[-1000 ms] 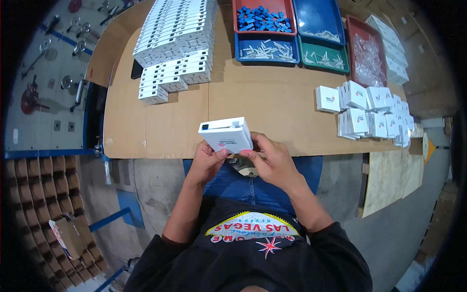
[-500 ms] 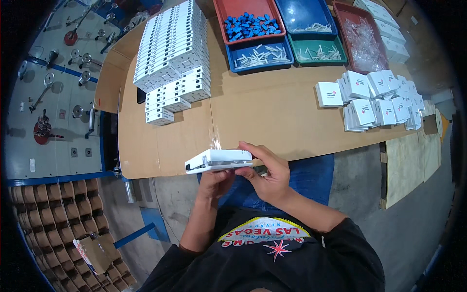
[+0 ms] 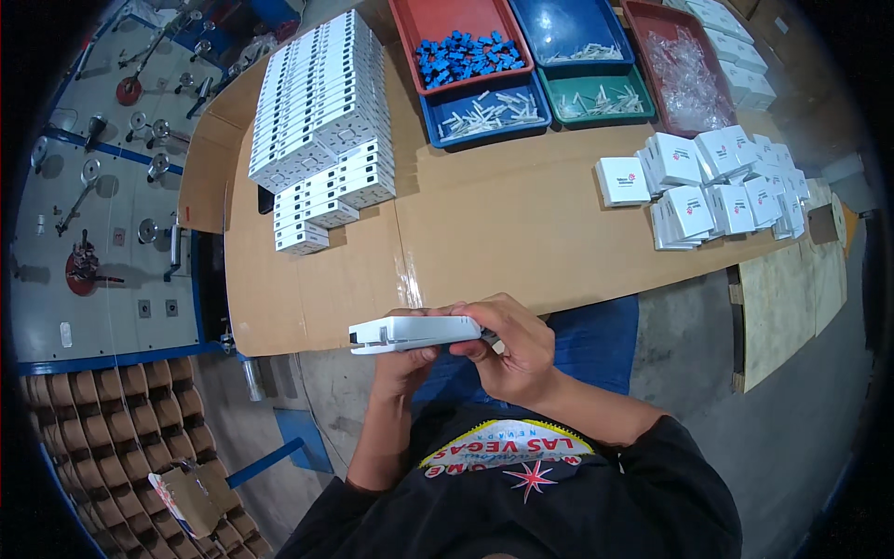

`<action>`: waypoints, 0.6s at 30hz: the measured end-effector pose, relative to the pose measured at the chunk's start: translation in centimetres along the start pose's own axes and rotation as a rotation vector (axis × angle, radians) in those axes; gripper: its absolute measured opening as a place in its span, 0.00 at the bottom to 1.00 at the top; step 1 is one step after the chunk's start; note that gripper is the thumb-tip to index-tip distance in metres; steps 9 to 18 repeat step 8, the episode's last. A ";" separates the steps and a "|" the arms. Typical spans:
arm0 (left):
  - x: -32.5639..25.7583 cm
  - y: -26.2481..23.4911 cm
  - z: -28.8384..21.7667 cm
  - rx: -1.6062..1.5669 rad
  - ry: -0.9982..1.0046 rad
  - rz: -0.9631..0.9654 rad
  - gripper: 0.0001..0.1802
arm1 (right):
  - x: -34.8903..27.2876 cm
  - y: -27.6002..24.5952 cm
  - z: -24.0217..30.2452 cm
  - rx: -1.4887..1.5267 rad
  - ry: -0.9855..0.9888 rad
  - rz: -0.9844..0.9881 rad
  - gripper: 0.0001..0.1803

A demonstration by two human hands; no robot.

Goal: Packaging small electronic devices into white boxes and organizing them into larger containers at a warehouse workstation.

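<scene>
Head view, held thing: a flat white plastic rectangular casing (image 3: 415, 333) is held edge-on, level, just in front of the person's chest and just off the near edge of the brown cardboard-covered table (image 3: 484, 233).
Head view, left hand: the left hand (image 3: 407, 359) comes up from below on a raised forearm, palm under the casing, fingers curled up over its far edge and clamped on it.
Head view, right hand: the right hand (image 3: 514, 347) grips the casing's right end, thumb beneath and fingers bent over the top, closed on it; the wrist bends inward toward the chest.
Head view, table left: a long stack of flat white plastic casings (image 3: 321, 116) lies in rows on the far left of the table, well apart from the hands.
Head view, table far edge: a red plastic tray of small blue parts (image 3: 461, 42), a blue plastic tray of white pieces (image 3: 484, 114), a second blue tray (image 3: 582, 33), a green plastic tray (image 3: 601, 98) and a dark red tray of clear pieces (image 3: 680, 61) stand side by side.
Head view, table right: a heap of small white cardboard boxes (image 3: 712, 186) lies at the right end of the table.
Head view, floor left: rows of brown cardboard tubes (image 3: 102, 438) stand beside the table.
</scene>
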State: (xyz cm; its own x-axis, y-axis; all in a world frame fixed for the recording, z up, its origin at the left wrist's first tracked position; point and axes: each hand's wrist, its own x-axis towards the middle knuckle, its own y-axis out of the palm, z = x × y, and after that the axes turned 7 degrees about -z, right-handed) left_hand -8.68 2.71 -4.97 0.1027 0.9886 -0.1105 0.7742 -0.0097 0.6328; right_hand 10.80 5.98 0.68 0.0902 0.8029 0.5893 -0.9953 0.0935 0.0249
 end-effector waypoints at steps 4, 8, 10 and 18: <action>-0.4 -1.0 0.0 0.077 -0.003 -0.192 0.37 | 0.0 -0.2 -0.5 0.044 0.146 0.090 0.19; 0.3 -0.4 -0.4 0.188 0.062 -0.263 0.37 | 0.8 -0.8 -2.0 0.116 0.254 0.105 0.17; 0.3 -0.4 -0.4 0.188 0.062 -0.263 0.37 | 0.8 -0.8 -2.0 0.116 0.254 0.105 0.17; 0.3 -0.4 -0.4 0.188 0.062 -0.263 0.37 | 0.8 -0.8 -2.0 0.116 0.254 0.105 0.17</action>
